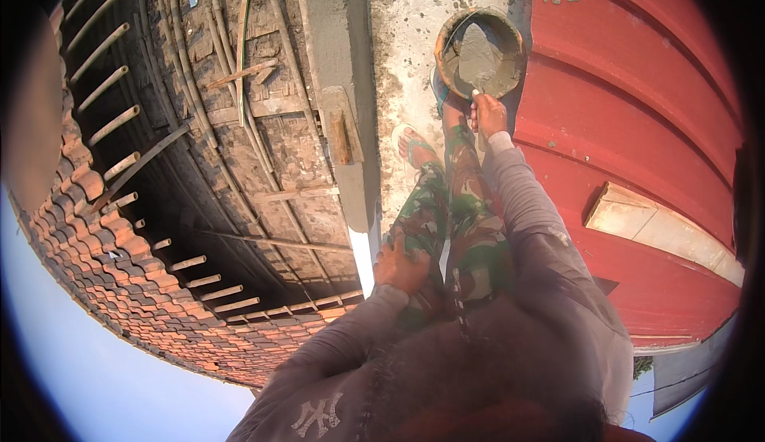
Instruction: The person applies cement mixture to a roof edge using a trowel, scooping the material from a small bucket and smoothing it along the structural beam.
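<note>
My right hand (488, 114) is closed round the handle of a trowel (480, 58), whose mortar-coated blade lies inside a round bucket. The bucket (516, 72) holds grey wet mortar and stands on the concrete ledge just beyond my feet. Resting on my camouflage-trousered left leg, my left hand (401, 267) has its fingers laid over the cloth and holds nothing. A wooden float (342, 135) with a raised grip lies on the grey plastered strip, left of my sandalled foot.
Red metal roofing (629, 115) drops away on the right, with a pale board (665, 231) on it. To the left, below the plastered strip (351, 44), are bamboo poles (183, 68) and a woven surface. Orange roof tiles (143, 283) and protruding bamboo ends lie farther left.
</note>
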Available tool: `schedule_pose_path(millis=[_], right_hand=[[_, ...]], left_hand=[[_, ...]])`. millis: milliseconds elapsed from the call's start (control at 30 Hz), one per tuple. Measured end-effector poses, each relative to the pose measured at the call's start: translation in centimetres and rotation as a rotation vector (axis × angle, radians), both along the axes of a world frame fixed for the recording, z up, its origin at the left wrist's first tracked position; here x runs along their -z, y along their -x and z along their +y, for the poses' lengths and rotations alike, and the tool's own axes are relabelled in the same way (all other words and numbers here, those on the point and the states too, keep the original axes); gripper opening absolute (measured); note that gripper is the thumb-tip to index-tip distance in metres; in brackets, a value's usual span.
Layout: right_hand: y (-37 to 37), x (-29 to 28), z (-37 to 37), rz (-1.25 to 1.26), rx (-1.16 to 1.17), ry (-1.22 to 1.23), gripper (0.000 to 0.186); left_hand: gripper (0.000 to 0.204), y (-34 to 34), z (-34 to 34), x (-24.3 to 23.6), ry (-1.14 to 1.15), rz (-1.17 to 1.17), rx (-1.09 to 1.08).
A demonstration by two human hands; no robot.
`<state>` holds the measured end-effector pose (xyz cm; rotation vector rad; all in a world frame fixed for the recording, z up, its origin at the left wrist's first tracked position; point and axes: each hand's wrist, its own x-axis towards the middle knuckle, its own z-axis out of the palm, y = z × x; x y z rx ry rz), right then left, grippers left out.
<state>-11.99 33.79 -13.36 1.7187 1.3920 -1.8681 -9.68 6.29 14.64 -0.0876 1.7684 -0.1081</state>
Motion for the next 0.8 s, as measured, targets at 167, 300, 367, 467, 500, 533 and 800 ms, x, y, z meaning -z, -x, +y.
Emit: schedule_pose_path(millis=[167, 300, 367, 467, 500, 533, 800], right_hand=[[7.4, -8.4, -5.2, 0.315, 0.148, 0.273, 0.026], [14.4, -13.1, -12.4, 0.520, 0.170, 0.208, 0.030], [17.7, -14.2, -16.3, 0.474, 0.064, 0.028, 0.034], [21.1, -6.6, -19.7, 0.354, -0.194, -0.596, 0.037], [21.9, -5.3, -20.5, 0.283, -0.326, -0.785, 0.035], [22.2, -4.7, -20.9, 0.254, -0.304, -0.667, 0.035], [16.4, -2.4, -12.6, 0.295, -0.940, -0.583, 0.043]], left_hand=[[0.082, -0.1, -0.7, -0.6, 0.022, -0.006, -0.075], [0.079, -0.7, -1.3, -0.9, 0.025, 0.020, -0.111], [0.079, -1.2, -1.7, -1.1, 0.033, 0.020, -0.144], [0.079, -1.0, -1.3, -0.8, -0.017, -0.003, -0.157], [0.080, -1.1, -1.4, -0.7, -0.025, -0.005, -0.172], [0.080, -1.2, -1.6, -0.7, -0.031, -0.002, -0.191], [0.082, -2.1, -2.6, -0.6, -0.016, 0.045, -0.217]])
